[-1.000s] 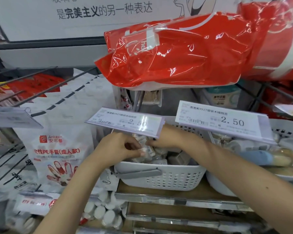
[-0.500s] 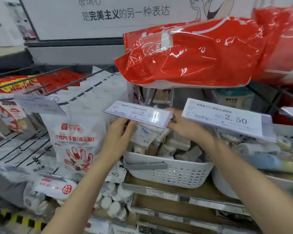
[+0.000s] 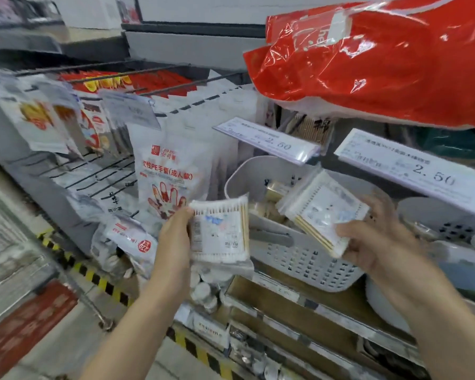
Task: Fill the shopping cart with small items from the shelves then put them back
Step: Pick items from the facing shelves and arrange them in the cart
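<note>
Now that both swab packs are lifted out of the white basket (image 3: 299, 259), the left hand (image 3: 176, 237) grips one pack (image 3: 220, 231) left of it, the right hand (image 3: 373, 237) another (image 3: 324, 209) above it; cart-loading likely follows.

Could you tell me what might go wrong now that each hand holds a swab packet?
The right hand pinches its swab packet by one corner, a thin grip that could slip over the white basket. The left hand and its packet sit close to the hanging glove bag, which might be knocked.
</note>
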Action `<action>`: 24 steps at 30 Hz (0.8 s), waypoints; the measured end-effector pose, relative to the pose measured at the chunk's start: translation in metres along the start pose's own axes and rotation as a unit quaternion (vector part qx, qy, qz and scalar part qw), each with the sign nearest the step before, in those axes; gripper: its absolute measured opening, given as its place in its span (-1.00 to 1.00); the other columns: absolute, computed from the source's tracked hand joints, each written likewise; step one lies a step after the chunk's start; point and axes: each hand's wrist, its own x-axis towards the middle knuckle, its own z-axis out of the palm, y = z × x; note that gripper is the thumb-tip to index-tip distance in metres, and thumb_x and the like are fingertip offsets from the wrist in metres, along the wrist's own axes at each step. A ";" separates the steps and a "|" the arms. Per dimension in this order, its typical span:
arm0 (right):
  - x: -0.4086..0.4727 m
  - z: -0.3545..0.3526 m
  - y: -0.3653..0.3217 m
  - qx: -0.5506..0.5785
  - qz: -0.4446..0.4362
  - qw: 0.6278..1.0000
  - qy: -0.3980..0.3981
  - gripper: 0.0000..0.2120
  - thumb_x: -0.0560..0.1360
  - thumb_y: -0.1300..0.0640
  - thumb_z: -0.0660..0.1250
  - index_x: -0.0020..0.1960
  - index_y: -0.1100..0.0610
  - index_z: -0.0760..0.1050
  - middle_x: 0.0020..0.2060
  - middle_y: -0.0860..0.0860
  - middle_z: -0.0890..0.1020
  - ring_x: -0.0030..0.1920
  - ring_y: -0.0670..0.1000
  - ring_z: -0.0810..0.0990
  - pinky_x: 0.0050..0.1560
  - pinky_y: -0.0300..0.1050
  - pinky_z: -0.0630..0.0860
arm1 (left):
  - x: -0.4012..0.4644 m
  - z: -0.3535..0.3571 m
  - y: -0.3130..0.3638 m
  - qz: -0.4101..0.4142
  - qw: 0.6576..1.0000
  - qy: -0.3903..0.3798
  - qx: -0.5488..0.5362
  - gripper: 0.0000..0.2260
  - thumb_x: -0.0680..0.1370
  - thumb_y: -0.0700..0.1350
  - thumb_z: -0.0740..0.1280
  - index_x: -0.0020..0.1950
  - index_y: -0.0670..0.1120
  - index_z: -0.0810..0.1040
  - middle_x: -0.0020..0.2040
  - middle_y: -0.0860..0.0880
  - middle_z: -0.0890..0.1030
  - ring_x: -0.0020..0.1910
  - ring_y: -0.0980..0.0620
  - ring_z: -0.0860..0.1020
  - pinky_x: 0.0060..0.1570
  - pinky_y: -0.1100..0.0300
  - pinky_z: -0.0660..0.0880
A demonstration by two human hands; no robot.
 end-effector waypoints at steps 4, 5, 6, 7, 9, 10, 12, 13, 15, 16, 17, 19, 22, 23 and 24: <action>-0.018 0.030 0.012 -0.008 0.047 0.998 -0.034 -0.53 0.27 0.26 0.35 0.18 0.11 0.49 -0.04 0.08 0.70 -0.11 0.06 0.70 -0.20 -0.05 0.57 | -0.016 -0.047 -0.014 -0.040 0.997 0.059 -0.035 -0.75 0.63 -0.06 0.09 -0.02 -0.05 0.56 -0.19 0.00 0.68 -0.14 -0.02 0.64 -0.18 0.08 0.54; -0.021 0.040 0.016 -0.002 0.063 0.997 -0.038 -0.53 0.25 0.26 0.35 0.16 0.14 0.50 -0.06 0.09 0.71 -0.13 0.08 0.70 -0.18 -0.01 0.56 | -0.021 -0.060 -0.015 -0.043 0.995 0.077 -0.039 -0.74 0.63 -0.06 0.09 -0.05 -0.05 0.56 -0.21 0.01 0.68 -0.12 -0.05 0.63 -0.13 0.04 0.51; -0.023 0.051 0.022 0.003 0.079 0.996 -0.046 -0.53 0.23 0.26 0.36 0.14 0.15 0.52 -0.07 0.10 0.71 -0.14 0.10 0.70 -0.16 0.03 0.55 | -0.026 -0.074 -0.016 -0.047 0.993 0.096 -0.045 -0.74 0.63 -0.06 0.09 -0.08 -0.05 0.54 -0.24 0.02 0.68 -0.14 -0.06 0.61 -0.14 0.03 0.48; -0.024 0.064 0.027 0.005 0.096 0.994 -0.055 -0.54 0.21 0.26 0.37 0.12 0.15 0.53 -0.08 0.11 0.71 -0.15 0.10 0.70 -0.16 0.04 0.54 | -0.031 -0.089 -0.016 -0.051 0.991 0.115 -0.050 -0.74 0.62 -0.06 0.09 -0.10 -0.07 0.53 -0.26 0.02 0.67 -0.18 -0.05 0.58 -0.18 0.05 0.45; -0.024 0.094 0.044 0.005 0.129 0.988 -0.088 -0.55 0.17 0.26 0.38 0.07 0.14 0.54 -0.14 0.10 0.72 -0.22 0.07 0.70 -0.20 0.01 0.51 | -0.038 -0.121 -0.015 -0.063 0.985 0.148 -0.069 -0.73 0.62 -0.04 0.09 -0.02 -0.11 0.54 -0.16 -0.07 0.65 -0.15 -0.08 0.57 -0.18 0.06 0.42; -0.021 0.111 0.054 0.003 0.146 0.983 -0.113 -0.54 0.14 0.26 0.39 0.05 0.14 0.54 -0.17 0.10 0.72 -0.26 0.07 0.69 -0.23 0.01 0.52 | -0.041 -0.138 -0.013 -0.067 0.982 0.162 -0.075 -0.72 0.62 -0.02 0.10 0.02 -0.12 0.55 -0.11 -0.10 0.64 -0.13 -0.09 0.57 -0.19 0.07 0.44; -0.015 0.150 0.074 -0.003 0.173 0.972 -0.159 -0.48 0.08 0.30 0.45 0.04 0.15 0.53 -0.18 0.11 0.71 -0.28 0.07 0.69 -0.33 -0.03 0.57 | -0.046 -0.174 -0.010 -0.075 0.974 0.194 -0.095 -0.74 0.61 0.01 0.13 -0.02 -0.10 0.55 -0.15 -0.07 0.64 -0.19 -0.06 0.58 -0.32 0.17 0.48; -0.012 0.171 0.084 -0.003 0.183 0.967 -0.175 -0.49 0.10 0.33 0.46 0.05 0.15 0.53 -0.17 0.11 0.71 -0.26 0.07 0.69 -0.36 -0.08 0.58 | -0.048 -0.195 -0.010 -0.081 0.968 0.211 -0.105 -0.76 0.61 0.00 0.14 -0.04 -0.09 0.53 -0.15 -0.07 0.64 -0.20 -0.05 0.58 -0.42 0.23 0.47; -0.008 0.216 0.104 0.005 0.198 0.958 -0.205 -0.64 0.29 0.35 0.40 0.07 0.15 0.52 -0.12 0.12 0.71 -0.19 0.08 0.69 -0.31 -0.11 0.56 | -0.052 -0.238 -0.007 -0.086 0.959 0.238 -0.127 -0.81 0.59 -0.06 0.15 -0.02 -0.09 0.52 -0.11 -0.09 0.64 -0.16 -0.08 0.59 -0.51 0.28 0.46; -0.007 0.239 0.115 0.006 0.204 0.955 -0.216 -0.69 0.38 0.37 0.35 0.09 0.14 0.52 -0.09 0.13 0.70 -0.16 0.09 0.68 -0.26 -0.10 0.55 | -0.054 -0.260 -0.007 -0.082 0.955 0.249 -0.140 -0.81 0.58 -0.09 0.14 -0.01 -0.09 0.53 -0.11 -0.08 0.65 -0.14 -0.09 0.60 -0.48 0.24 0.49; -0.008 0.264 0.125 0.006 0.212 0.951 -0.225 -0.71 0.43 0.38 0.31 0.11 0.14 0.51 -0.07 0.14 0.70 -0.14 0.09 0.67 -0.22 -0.08 0.55 | -0.056 -0.284 -0.007 -0.079 0.948 0.269 -0.149 -0.79 0.58 -0.11 0.14 0.02 -0.08 0.55 -0.11 -0.07 0.67 -0.13 -0.09 0.61 -0.39 0.19 0.51; -0.010 0.313 0.146 0.006 0.222 0.943 -0.246 -0.72 0.47 0.38 0.28 0.13 0.14 0.51 -0.06 0.14 0.70 -0.13 0.09 0.66 -0.17 -0.06 0.56 | -0.061 -0.332 -0.008 -0.077 0.931 0.316 -0.163 -0.75 0.57 -0.12 0.13 0.11 -0.08 0.57 -0.04 -0.08 0.68 -0.07 -0.10 0.61 -0.20 0.10 0.48; -0.013 0.381 0.179 0.003 0.249 0.933 -0.260 -0.78 0.51 0.39 0.22 0.02 0.12 0.51 -0.24 0.06 0.70 -0.26 0.02 0.64 -0.30 -0.13 0.57 | -0.069 -0.398 -0.005 -0.067 0.912 0.359 -0.187 -0.73 0.58 -0.10 0.14 0.18 -0.08 0.56 0.06 -0.11 0.65 -0.07 -0.09 0.59 -0.18 0.10 0.45; -0.014 0.397 0.188 0.000 0.257 0.931 -0.260 -0.79 0.52 0.38 0.20 0.02 0.14 0.50 -0.26 0.06 0.69 -0.28 0.03 0.63 -0.33 -0.14 0.57 | -0.071 -0.414 -0.004 -0.065 0.908 0.368 -0.190 -0.73 0.58 -0.10 0.14 0.18 -0.08 0.56 0.05 -0.10 0.65 -0.10 -0.07 0.60 -0.24 0.15 0.49; -0.015 0.418 0.199 -0.005 0.268 0.926 -0.265 -0.81 0.53 0.37 0.19 0.04 0.16 0.49 -0.22 0.08 0.70 -0.26 0.04 0.63 -0.35 -0.13 0.56 | -0.073 -0.435 -0.003 -0.063 0.903 0.377 -0.198 -0.73 0.58 -0.09 0.14 0.17 -0.08 0.57 0.03 -0.08 0.67 -0.13 -0.04 0.63 -0.31 0.23 0.53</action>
